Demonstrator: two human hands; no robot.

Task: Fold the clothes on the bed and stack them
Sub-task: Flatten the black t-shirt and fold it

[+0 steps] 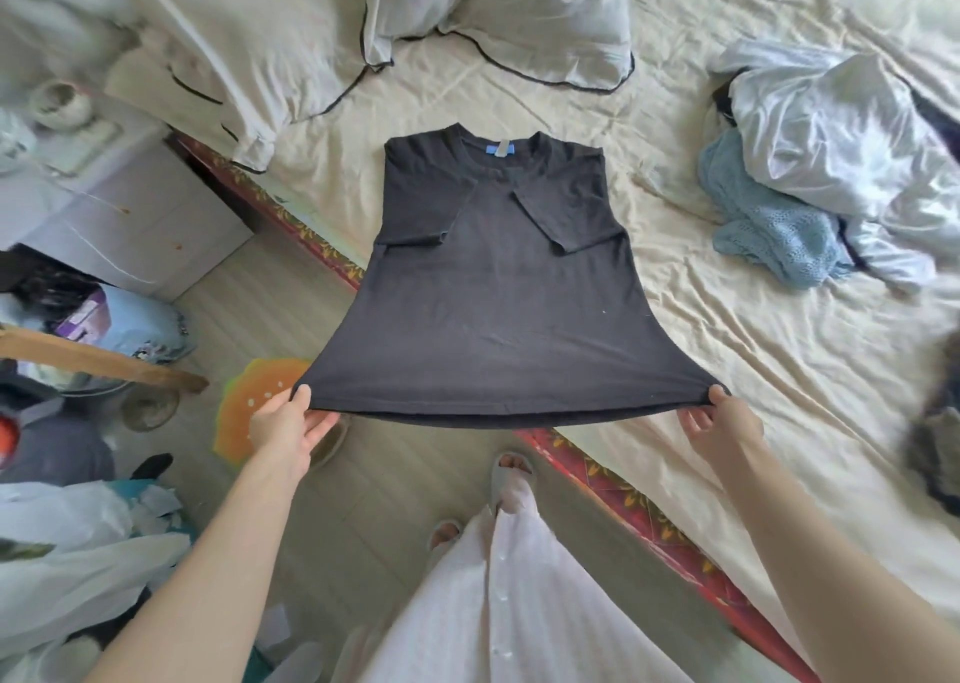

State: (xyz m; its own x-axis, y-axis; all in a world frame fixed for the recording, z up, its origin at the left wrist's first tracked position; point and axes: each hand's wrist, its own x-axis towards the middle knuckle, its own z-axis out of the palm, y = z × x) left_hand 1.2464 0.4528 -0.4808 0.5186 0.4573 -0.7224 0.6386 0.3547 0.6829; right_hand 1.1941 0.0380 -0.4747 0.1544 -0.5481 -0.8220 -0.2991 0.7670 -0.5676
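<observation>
Head view: both hands' fingers pinch black T-shirt point(498, 287) hem corners; pillows point(498, 11) beyond, crumpled clothes pile point(810, 162) right.

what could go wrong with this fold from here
The black t-shirt is held only by its hem corners, left hand and right hand, stretched out past the bed edge. Lifting it over could shake loose the sleeves folded in across its chest, or a corner could slip and drop floorward.

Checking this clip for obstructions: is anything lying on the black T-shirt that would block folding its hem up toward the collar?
Nothing visible does. The black T-shirt lies with both sleeves folded in, nothing resting on it. The left hand and right hand grip its hem corners. The pile of unfolded clothes sits apart, to the right.
</observation>
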